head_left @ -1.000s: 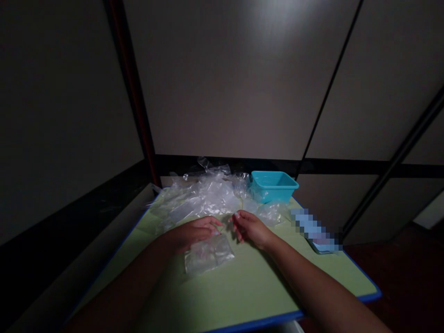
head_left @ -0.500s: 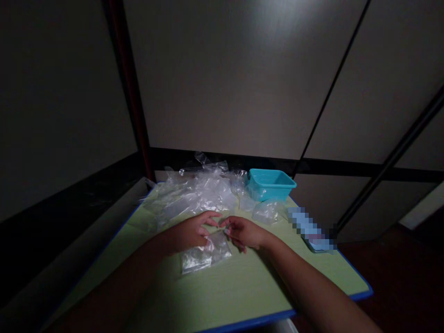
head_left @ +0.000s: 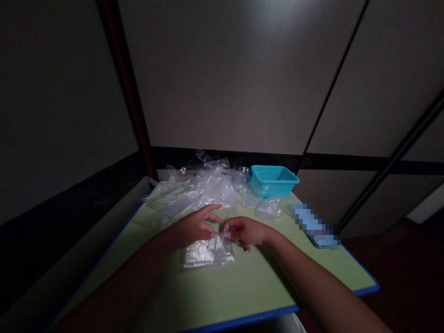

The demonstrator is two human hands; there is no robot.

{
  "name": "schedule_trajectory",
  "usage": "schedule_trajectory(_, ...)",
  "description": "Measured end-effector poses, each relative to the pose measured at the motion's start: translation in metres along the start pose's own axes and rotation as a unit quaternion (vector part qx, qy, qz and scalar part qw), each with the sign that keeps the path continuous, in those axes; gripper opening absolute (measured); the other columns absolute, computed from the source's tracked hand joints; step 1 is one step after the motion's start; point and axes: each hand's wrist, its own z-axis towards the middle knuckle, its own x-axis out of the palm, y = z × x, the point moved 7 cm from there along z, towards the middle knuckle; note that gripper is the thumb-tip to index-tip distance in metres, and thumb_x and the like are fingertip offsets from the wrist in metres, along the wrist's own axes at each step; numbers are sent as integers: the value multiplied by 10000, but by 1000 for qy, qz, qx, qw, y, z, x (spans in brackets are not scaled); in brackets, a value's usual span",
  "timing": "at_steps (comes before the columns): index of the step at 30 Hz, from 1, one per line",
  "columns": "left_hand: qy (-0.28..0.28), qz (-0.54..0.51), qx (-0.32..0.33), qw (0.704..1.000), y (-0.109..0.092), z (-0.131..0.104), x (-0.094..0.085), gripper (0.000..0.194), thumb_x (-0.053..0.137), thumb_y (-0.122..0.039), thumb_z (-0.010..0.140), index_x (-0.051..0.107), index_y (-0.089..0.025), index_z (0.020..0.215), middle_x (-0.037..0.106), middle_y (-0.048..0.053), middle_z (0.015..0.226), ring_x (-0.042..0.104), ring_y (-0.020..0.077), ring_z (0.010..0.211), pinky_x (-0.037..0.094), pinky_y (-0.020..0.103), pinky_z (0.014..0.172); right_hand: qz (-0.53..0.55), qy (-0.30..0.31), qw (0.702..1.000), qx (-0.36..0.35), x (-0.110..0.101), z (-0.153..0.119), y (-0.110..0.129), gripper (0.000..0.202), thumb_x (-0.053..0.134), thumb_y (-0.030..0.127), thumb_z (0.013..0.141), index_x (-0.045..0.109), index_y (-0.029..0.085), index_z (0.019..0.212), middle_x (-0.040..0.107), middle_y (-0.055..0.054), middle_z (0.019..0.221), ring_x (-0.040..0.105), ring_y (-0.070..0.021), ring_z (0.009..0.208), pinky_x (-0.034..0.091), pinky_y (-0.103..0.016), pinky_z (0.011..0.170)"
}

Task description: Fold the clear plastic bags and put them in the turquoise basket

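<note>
A clear plastic bag (head_left: 208, 253) lies on the light green table in front of me, its top edge between my hands. My right hand (head_left: 248, 231) pinches the bag's upper right corner between thumb and index finger. Beside it, my left hand (head_left: 194, 227) has its fingers apart, the thumb tip touching the bag's top edge near the right fingertips. Beyond the hands a heap of crumpled clear plastic bags (head_left: 211, 187) covers the far part of the table.
At the far right edge stands a turquoise basket (head_left: 275, 185), with another clear bag (head_left: 269, 209) in front of it. A blurred-out blue flat object (head_left: 314, 226) lies on the right side. The green table (head_left: 222, 296) has a blue edge; cabinet panels rise behind it.
My left thumb has moved right along the bag's top edge, closer to the right fingertips. The bag's upper edge is straighter. The view has shifted slightly.
</note>
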Motion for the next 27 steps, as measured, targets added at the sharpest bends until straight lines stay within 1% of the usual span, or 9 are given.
schedule_trajectory(3,-7,7,-12,1000,5,1,-3,761,675,-208,613,300,-227,1274,479,119,1163,593,117,698,439,254,609,-5,-1,1000,4,-2,-1,-2,44,502,171,770,486,170,811,385,114,435,351,-32,291,348,-130,282)
schedule_trajectory(8,-3,67,-37,997,12,2,-5,608,674,-281,637,420,-193,1183,527,94,1116,588,129,714,448,245,591,-45,-7,999,17,-4,-4,-2,72,478,100,737,486,167,761,388,112,414,367,-41,285,355,-137,279)
schedule_trajectory(11,-1,82,-45,996,16,4,-8,571,670,-347,650,451,-178,1149,565,80,1050,596,148,718,458,249,581,-55,-13,998,26,-5,-6,-3,92,460,78,724,477,166,743,394,111,422,382,-39,282,356,-133,290)
schedule_trajectory(14,-14,80,-56,995,19,5,-14,572,673,-395,633,468,-165,1114,572,74,1012,601,145,647,463,258,551,-85,-30,996,30,-7,-7,-5,94,455,78,720,480,166,744,404,108,433,404,-38,284,357,-128,302)
schedule_trajectory(16,-30,82,-73,993,20,5,-17,563,673,-409,612,483,-151,1075,579,55,945,593,137,578,454,258,515,-106,-41,993,35,-9,-8,-6,83,457,89,724,483,166,743,398,109,422,402,-39,277,357,-129,305)
schedule_trajectory(19,-68,92,-93,989,18,3,-22,517,668,-403,580,510,-139,995,570,9,801,560,117,482,406,234,444,-119,-49,991,41,-10,-9,-7,69,451,103,734,482,165,739,394,106,414,391,-39,269,350,-131,301)
schedule_trajectory(21,-87,95,-103,986,16,2,-25,478,653,-400,585,517,-147,967,563,-10,757,550,108,455,379,220,421,-125,-50,990,38,-10,-9,-7,58,452,118,745,483,166,740,392,105,415,390,-39,270,348,-132,300)
schedule_trajectory(23,-93,97,-117,984,17,1,-26,447,630,-404,610,516,-160,967,566,-16,747,546,101,443,365,211,410,-133,-51,989,36,-9,-9,-6,51,455,130,752,483,170,742,391,105,421,395,-42,275,348,-136,299)
schedule_trajectory(27,-77,111,-151,979,22,-2,-26,397,580,-399,652,514,-175,973,572,-28,686,505,82,406,349,197,392,-140,-52,988,40,-9,-10,-6,70,445,120,749,487,175,744,394,102,424,409,-52,281,345,-143,295)
